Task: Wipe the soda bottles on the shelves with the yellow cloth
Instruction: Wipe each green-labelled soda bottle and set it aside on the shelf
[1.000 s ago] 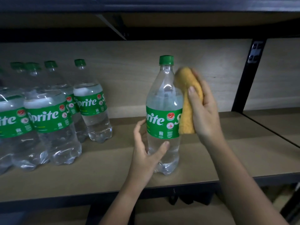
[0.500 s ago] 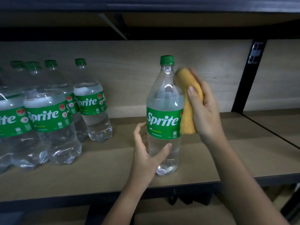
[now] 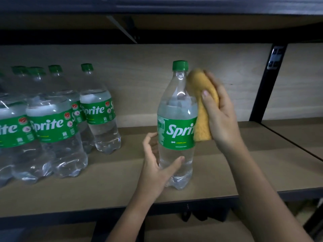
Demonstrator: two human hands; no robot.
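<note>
A clear Sprite bottle (image 3: pixel 176 123) with a green cap and green label stands upright near the middle of the wooden shelf (image 3: pixel 244 168). My left hand (image 3: pixel 157 170) curls round its lower part, thumb on the front and fingers behind. My right hand (image 3: pixel 220 110) grips a folded yellow cloth (image 3: pixel 201 95) and presses it against the bottle's right shoulder and side. Several more Sprite bottles (image 3: pixel 52 123) stand grouped at the left of the same shelf.
A dark shelf board (image 3: pixel 157 7) hangs close overhead. A black metal upright (image 3: pixel 265 84) stands at the right, with another shelf bay beyond it. A lower shelf shows under the front edge.
The bottle has been turned about its axis: the label's Sprite lettering has moved from the left, through the front, toward the right. My hands stay nearly in place.
</note>
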